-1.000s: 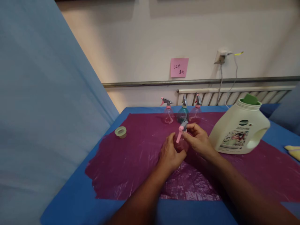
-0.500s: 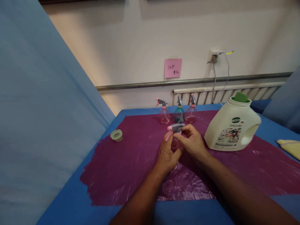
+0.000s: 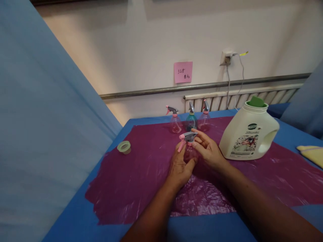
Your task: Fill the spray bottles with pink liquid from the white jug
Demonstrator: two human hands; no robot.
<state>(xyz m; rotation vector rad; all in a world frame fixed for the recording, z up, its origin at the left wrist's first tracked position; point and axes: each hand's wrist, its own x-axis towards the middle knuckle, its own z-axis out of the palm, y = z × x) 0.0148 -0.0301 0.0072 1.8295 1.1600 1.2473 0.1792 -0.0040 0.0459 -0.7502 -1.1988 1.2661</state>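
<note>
A small clear pink spray bottle (image 3: 190, 155) with a grey and pink trigger head (image 3: 188, 136) stands upright between my hands. My left hand (image 3: 178, 167) is wrapped round its body from the left. My right hand (image 3: 208, 151) is at its neck, thumb beside the pink collar and fingers curved behind the grey head. The fingertips behind the head are partly hidden, as is much of the bottle's lower body. Behind it stand a clear pink-collared spray bottle (image 3: 175, 125), a teal spray bottle (image 3: 191, 123) and another pink one (image 3: 204, 123).
A large cream jug (image 3: 248, 134) with a green piece (image 3: 256, 101) in its mouth stands to the right. A pale green cap (image 3: 123, 147) lies at the left on the purple plastic sheet (image 3: 141, 181). A yellow cloth (image 3: 311, 154) is at the right edge; a blue curtain (image 3: 50, 117) hangs left.
My right hand's fingers have loosened and spread around the trigger head, where they pinched closer before. My left hand keeps hold of the bottle. The view has shifted slightly.
</note>
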